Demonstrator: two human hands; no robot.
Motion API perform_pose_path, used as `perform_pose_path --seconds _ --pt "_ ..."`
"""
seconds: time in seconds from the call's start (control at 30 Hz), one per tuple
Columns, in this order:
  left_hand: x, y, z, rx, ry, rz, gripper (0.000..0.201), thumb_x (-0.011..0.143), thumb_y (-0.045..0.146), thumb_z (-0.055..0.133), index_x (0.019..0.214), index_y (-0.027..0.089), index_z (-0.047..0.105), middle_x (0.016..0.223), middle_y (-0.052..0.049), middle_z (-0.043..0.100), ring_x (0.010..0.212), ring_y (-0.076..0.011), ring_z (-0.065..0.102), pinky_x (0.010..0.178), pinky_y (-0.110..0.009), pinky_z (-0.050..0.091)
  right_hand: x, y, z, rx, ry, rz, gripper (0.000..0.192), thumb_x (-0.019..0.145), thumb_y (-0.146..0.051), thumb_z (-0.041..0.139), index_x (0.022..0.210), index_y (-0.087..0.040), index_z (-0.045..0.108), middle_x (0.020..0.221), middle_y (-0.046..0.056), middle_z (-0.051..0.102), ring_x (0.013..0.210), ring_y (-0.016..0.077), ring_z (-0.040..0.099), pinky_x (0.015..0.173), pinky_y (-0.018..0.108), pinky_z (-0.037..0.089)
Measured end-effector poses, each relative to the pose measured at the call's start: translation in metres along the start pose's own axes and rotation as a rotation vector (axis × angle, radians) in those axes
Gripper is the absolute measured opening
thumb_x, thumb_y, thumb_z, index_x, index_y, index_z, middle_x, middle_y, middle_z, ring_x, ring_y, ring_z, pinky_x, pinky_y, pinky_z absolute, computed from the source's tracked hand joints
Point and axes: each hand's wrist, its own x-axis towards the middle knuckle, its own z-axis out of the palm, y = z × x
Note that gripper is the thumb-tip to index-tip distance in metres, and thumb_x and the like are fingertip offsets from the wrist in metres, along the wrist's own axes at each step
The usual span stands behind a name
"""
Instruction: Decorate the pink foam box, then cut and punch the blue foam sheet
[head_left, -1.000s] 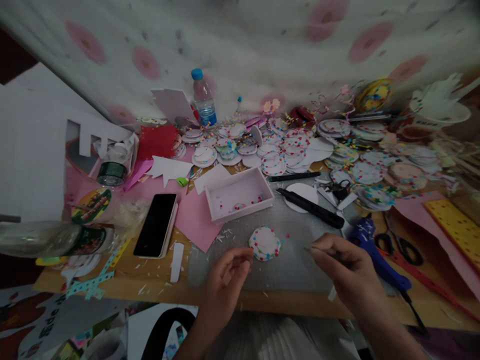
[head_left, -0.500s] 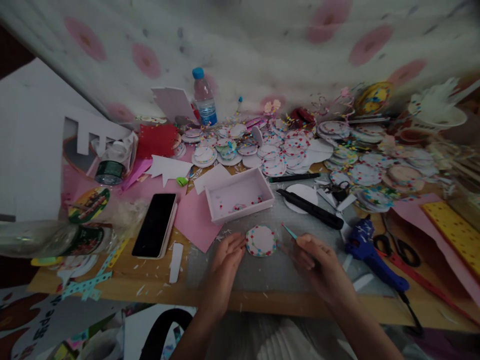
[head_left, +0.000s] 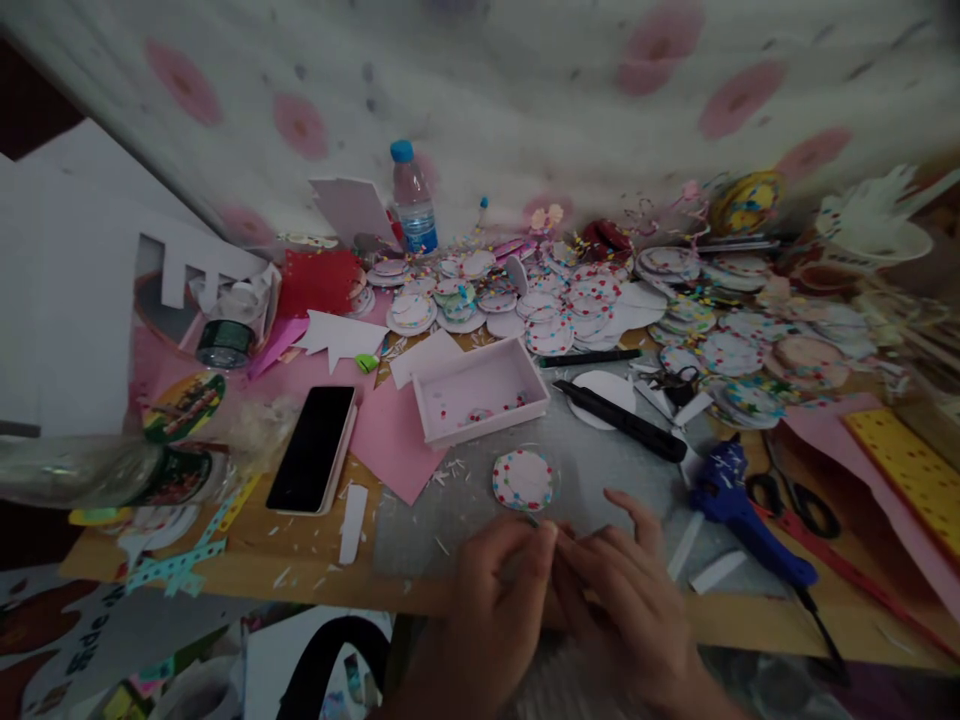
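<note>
Both hands meet at the lower centre of the frame, fingertips pressed together: the left hand (head_left: 495,600) and the right hand (head_left: 630,600) pinch around something small between them, too blurred and dark to identify, so whether either hand actually holds an item cannot be told. Just above the joined fingertips, near but apart from them, a round white paper disc with a rim of coloured dots (head_left: 523,479) lies flat on the grey work mat (head_left: 600,470). Above the disc, an open shallow white rectangular box (head_left: 481,388) holds a few coloured specks. A black utility knife (head_left: 628,422) lies to the right of the box, partly over a plain white paper circle (head_left: 609,388). A blue glue gun (head_left: 739,505) rests at the right of the hands, with black-handled scissors (head_left: 799,495) beyond it. A black smartphone (head_left: 313,450) lies face up at the left on the wooden table (head_left: 300,560). Piles of similar dotted discs (head_left: 570,310) fill the upper centre, behind which stands a clear plastic bottle with a blue cap (head_left: 414,205).
</note>
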Motion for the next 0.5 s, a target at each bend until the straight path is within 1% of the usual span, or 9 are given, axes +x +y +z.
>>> perform_pose_path --seconds 0.07,0.13,0.17,0.23,0.3,0.37,0.4,0.43,0.5 --pt "0.002 0.002 0.004 0.01 0.016 -0.005 0.038 0.092 0.042 0.047 0.073 0.016 0.067 0.076 -0.006 0.07 0.077 -0.0189 0.065 0.076 -0.028 0.05 0.0 -0.005 0.003 -0.06 -0.019 -0.035 0.024 0.079 0.0 0.058 0.095 -0.018 0.06 0.065 -0.004 0.066 0.055 0.0104 0.058 0.095 0.046 0.04" --pt "0.005 0.004 0.003 0.026 0.05 0.008 0.038 0.093 0.04 0.046 0.072 0.016 0.066 0.073 -0.005 0.069 0.073 -0.0176 0.064 0.073 -0.026 0.05 0.0 -0.008 0.005 -0.061 -0.047 -0.012 0.027 0.08 0.0 0.058 0.1 -0.017 0.06 0.072 -0.001 0.068 0.061 0.0117 0.059 0.094 0.044 0.038" --pt "0.006 0.005 0.001 0.035 0.069 0.023 0.037 0.093 0.039 0.046 0.071 0.017 0.065 0.071 -0.005 0.068 0.071 -0.0171 0.063 0.07 -0.026 0.049 0.0 -0.009 0.005 -0.026 -0.065 0.013 0.028 0.08 0.0 0.057 0.103 -0.017 0.059 0.078 0.001 0.069 0.065 0.0129 0.06 0.093 0.043 0.037" --pt "0.008 0.006 -0.005 0.049 0.095 0.054 0.037 0.093 0.038 0.045 0.069 0.017 0.064 0.068 -0.003 0.067 0.067 -0.0159 0.062 0.067 -0.024 0.048 -0.001 -0.01 0.003 0.107 -0.087 0.091 0.03 0.081 -0.004 0.054 0.108 -0.017 0.055 0.088 0.004 0.066 0.078 0.016 0.06 0.091 0.041 0.039" --pt "0.009 0.007 -0.012 0.067 0.121 0.072 0.04 0.095 0.038 0.042 0.067 0.018 0.063 0.063 -0.001 0.065 0.062 -0.0143 0.06 0.063 -0.023 0.046 -0.002 -0.009 -0.002 0.254 -0.067 0.214 0.028 0.082 -0.009 0.052 0.109 -0.018 0.052 0.093 0.005 0.061 0.088 0.0179 0.057 0.084 0.036 0.043" --pt "0.01 0.007 -0.019 0.083 0.128 0.074 0.042 0.096 0.038 0.04 0.065 0.019 0.062 0.059 0.0 0.062 0.058 -0.0128 0.057 0.059 -0.022 0.044 -0.002 -0.008 -0.007 0.374 -0.073 0.346 0.018 0.086 -0.015 0.049 0.104 -0.02 0.05 0.091 0.004 0.056 0.087 0.0173 0.055 0.075 0.03 0.046" --pt "0.009 0.007 -0.022 0.085 0.123 0.075 0.043 0.096 0.039 0.04 0.065 0.019 0.062 0.058 0.001 0.061 0.056 -0.0123 0.056 0.057 -0.021 0.043 0.0 -0.008 -0.01 0.431 -0.127 0.404 0.012 0.089 -0.018 0.047 0.1 -0.022 0.051 0.088 0.003 0.056 0.083 0.0161 0.055 0.071 0.027 0.046" --pt "0.009 0.006 -0.023 0.082 0.111 0.076 0.043 0.096 0.039 0.04 0.065 0.019 0.062 0.058 0.001 0.061 0.056 -0.0121 0.055 0.057 -0.021 0.042 0.001 -0.008 -0.011 0.488 -0.214 0.454 0.008 0.092 -0.021 0.045 0.096 -0.022 0.052 0.084 0.002 0.056 0.079 0.015 0.055 0.068 0.025 0.046" --pt "0.007 0.005 -0.025 0.058 0.068 0.084 0.043 0.096 0.038 0.04 0.066 0.019 0.063 0.059 0.001 0.062 0.057 -0.0118 0.056 0.058 -0.021 0.043 0.003 -0.011 -0.013 0.595 -0.417 0.534 0.016 0.095 -0.029 0.041 0.087 -0.023 0.054 0.078 0.0 0.058 0.072 0.014 0.056 0.064 0.023 0.046"
